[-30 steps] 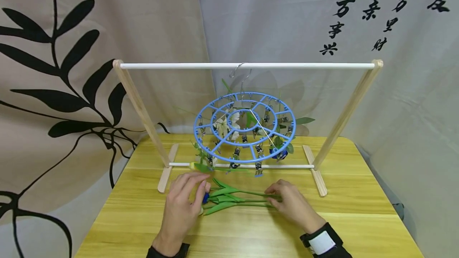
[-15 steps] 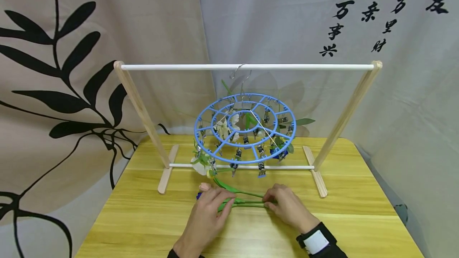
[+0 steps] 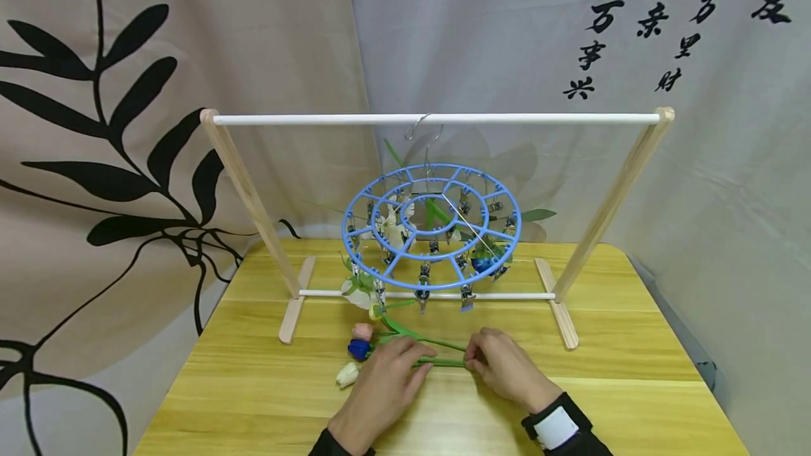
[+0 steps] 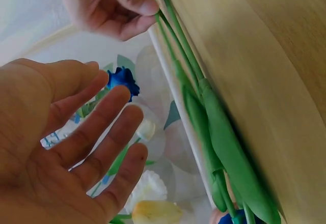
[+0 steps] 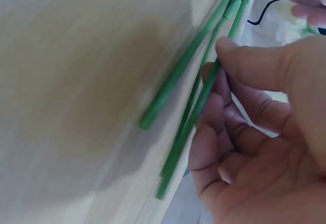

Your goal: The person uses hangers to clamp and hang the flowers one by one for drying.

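On the wooden table (image 3: 570, 403) | right hand (image 3: 507, 368) pinches a green stem (image 5: 181, 147) | left hand (image 3: 386, 387), fingers spread, near blue tulip (image 3: 358, 349)

Indoor nook, printed drapes (image 3: 481, 41), wooden table (image 3: 456, 414)

Three tulips as I see them from my station: a pink bloom (image 3: 362, 331), a blue bloom (image 3: 358, 350) and a white bloom (image 3: 347, 375) form a short row, far to near, at the left on the bench (image 3: 633, 385). The white bloom points toward the near left. I trace slender green stems (image 5: 163, 96) rightward, close together, with long pointed leaves (image 4: 226, 142) overlapping nearer the blooms. Their free ends are staggered; the right hand (image 3: 507, 364) pinches stem short of them.
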`<control>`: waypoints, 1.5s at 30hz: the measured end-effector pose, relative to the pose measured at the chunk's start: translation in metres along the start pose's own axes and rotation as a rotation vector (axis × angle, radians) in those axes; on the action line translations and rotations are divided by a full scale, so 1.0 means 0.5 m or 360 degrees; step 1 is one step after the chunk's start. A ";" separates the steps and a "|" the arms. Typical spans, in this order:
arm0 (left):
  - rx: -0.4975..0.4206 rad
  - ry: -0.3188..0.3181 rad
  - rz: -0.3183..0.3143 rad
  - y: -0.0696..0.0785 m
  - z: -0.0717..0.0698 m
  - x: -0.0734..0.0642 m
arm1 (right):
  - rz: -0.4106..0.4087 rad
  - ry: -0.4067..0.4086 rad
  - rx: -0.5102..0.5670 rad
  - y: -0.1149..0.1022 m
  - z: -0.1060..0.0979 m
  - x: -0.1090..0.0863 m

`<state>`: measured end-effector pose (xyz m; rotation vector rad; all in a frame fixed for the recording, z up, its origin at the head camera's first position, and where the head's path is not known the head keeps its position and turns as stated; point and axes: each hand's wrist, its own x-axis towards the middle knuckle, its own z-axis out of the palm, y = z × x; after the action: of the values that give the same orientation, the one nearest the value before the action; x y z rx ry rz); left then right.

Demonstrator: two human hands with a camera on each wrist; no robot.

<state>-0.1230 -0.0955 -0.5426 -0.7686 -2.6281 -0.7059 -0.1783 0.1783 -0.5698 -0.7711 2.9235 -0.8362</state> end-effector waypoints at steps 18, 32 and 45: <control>0.0080 0.0094 -0.0003 -0.002 0.008 0.025 | -0.0331 0.0358 -0.0088 -0.068 -0.085 -0.013; 0.0099 0.0292 0.0116 0.001 -0.012 0.030 | -0.0422 0.0660 -0.0116 -0.083 -0.151 -0.019; 0.0028 0.0315 0.0119 0.007 -0.018 0.026 | -0.0274 0.0827 0.0243 -0.095 -0.235 0.010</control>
<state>-0.1300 -0.0922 -0.5285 -0.7467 -2.4122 -0.6992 -0.1772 0.1992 -0.4446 -0.9215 3.1930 -1.4557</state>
